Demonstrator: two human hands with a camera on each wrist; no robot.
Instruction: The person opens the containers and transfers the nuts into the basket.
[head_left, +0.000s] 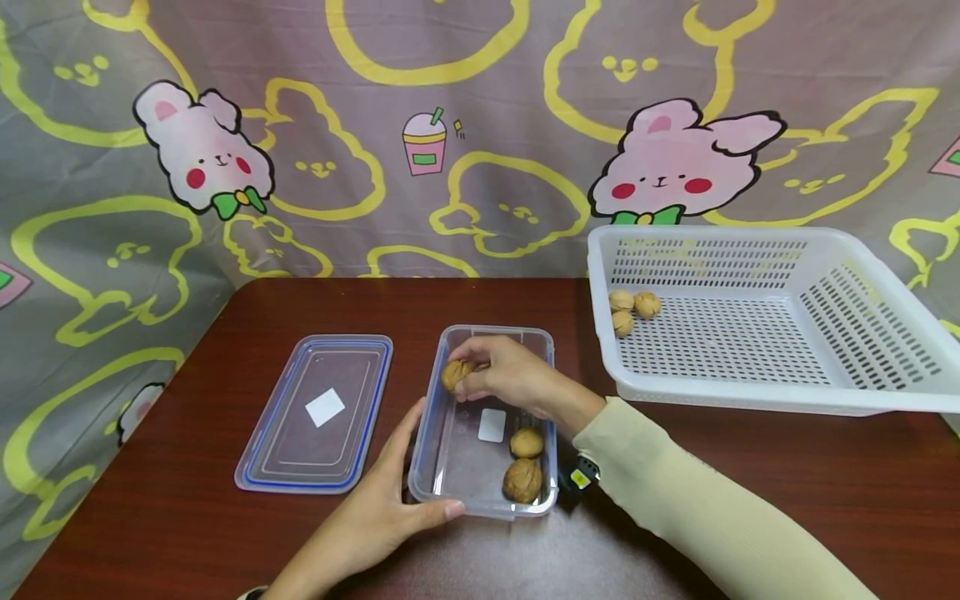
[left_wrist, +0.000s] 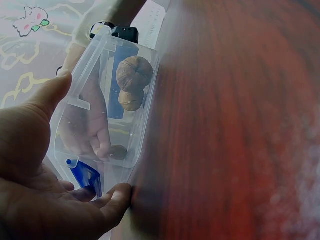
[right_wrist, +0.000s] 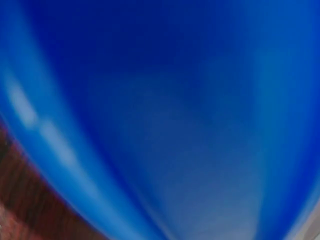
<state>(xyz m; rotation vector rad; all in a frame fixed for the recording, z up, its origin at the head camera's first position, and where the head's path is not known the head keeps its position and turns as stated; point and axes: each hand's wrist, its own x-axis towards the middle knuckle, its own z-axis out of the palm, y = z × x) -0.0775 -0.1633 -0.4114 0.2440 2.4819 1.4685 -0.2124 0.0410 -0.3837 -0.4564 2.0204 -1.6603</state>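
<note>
A clear plastic food container (head_left: pixel 492 507) stands on the table. My left hand (head_left: pixel 382 508) grips its near left corner, thumb over the near rim and fingers along the left side. Inside the far left part of the container, my right hand (head_left: pixel 513 375) pinches a walnut (head_left: pixel 454 376) between thumb and fingers. Two more walnuts, a lighter one (head_left: pixel 527 442) and a darker one (head_left: pixel 522 481), lie along the container's right wall. Through the clear wall, the left wrist view shows the darker walnut (left_wrist: pixel 134 73) too. A blurred blue surface (right_wrist: pixel 165 125) fills most of the right wrist view.
Left of the container lies its clear lid (head_left: pixel 288 458) with a blue seal. A white perforated basket (head_left: pixel 720 388) stands at the right, with three walnuts (head_left: pixel 647 305) in its left corner. A patterned curtain (head_left: pixel 510 108) hangs behind the table.
</note>
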